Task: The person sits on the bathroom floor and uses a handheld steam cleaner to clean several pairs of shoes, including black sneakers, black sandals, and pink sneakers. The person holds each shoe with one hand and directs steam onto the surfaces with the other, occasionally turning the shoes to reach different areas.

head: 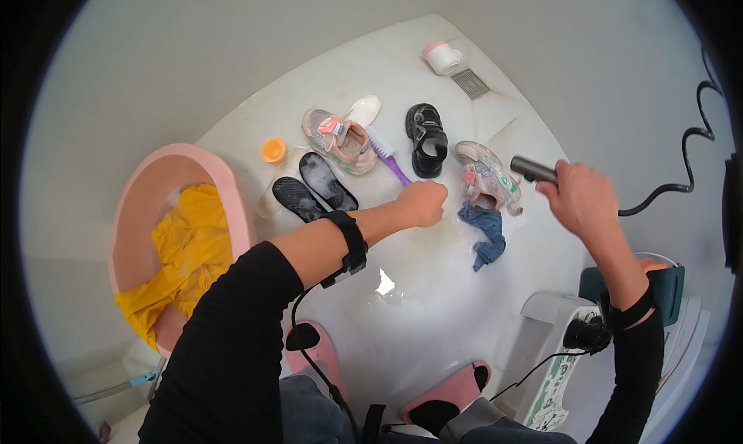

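Observation:
My left hand (422,204) is above the wet floor with its fingers curled. A purple-handled scrub brush (390,156) runs up to it, and the handle's end is hidden behind the hand, so I cannot tell whether I grip it. My right hand (583,197) is closed around a dark grey handheld sprayer (534,169) on a black coiled hose (662,194). Left of the sprayer lies a pastel child's sneaker (482,168) with a wet blue cloth (490,232) at its opening. The matching sneaker (328,133) and a black strapped shoe (425,133) are farther off.
Two soapy black insoles (328,180), a white insole (365,111) and an orange cup or lid (273,150) lie leftward. A pink basin (133,212) holds yellow fabric (194,246). A white and pink container (443,58) sits beside the floor drain (471,83). A white stool-like item (543,307) stands right.

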The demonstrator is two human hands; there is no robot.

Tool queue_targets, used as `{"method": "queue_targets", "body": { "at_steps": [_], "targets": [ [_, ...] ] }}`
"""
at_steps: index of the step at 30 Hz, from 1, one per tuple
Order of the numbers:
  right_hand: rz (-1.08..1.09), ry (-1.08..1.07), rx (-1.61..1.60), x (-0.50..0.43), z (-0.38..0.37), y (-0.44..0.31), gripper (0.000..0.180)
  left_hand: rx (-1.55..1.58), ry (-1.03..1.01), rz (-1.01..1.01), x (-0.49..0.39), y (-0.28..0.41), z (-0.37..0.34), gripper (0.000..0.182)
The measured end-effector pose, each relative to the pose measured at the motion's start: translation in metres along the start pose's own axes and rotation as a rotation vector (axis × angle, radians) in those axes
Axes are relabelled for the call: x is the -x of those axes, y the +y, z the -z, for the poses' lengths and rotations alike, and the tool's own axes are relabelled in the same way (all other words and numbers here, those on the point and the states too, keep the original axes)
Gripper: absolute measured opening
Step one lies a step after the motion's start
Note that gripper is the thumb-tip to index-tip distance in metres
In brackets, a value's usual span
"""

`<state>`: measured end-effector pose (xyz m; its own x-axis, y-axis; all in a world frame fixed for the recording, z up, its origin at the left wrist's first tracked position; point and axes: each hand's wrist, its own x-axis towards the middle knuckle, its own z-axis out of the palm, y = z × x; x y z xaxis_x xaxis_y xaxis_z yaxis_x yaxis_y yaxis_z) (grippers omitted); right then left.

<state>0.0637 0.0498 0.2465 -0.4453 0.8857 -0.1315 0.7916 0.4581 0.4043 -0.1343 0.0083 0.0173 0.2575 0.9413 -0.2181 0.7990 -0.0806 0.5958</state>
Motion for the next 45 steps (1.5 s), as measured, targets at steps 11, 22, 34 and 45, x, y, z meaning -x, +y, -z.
{"method": "queue_targets", "body": {
  "at_steps": [11, 22, 34, 45],
  "targets": [
    [-0.009, 0.046, 0.035, -0.021, 0.016, -0.009, 0.035, 0.006, 0.022, 0.007, -0.010, -0.011, -0.004, 0.016],
    [0.109, 0.069, 0.160, -0.048, 0.048, -0.026, 0.029, 0.058, 0.047, 0.032, -0.020, -0.006, 0.002, 0.020],
    [0.076, 0.069, 0.172, -0.052, 0.054, -0.022, 0.033, 0.103, 0.160, 0.179, -0.030, -0.012, 0.011, 0.067],
    [0.040, 0.022, 0.100, -0.035, 0.033, -0.004, 0.035, 0.140, 0.334, 0.287, -0.061, -0.028, -0.020, 0.061]
  ]
}}
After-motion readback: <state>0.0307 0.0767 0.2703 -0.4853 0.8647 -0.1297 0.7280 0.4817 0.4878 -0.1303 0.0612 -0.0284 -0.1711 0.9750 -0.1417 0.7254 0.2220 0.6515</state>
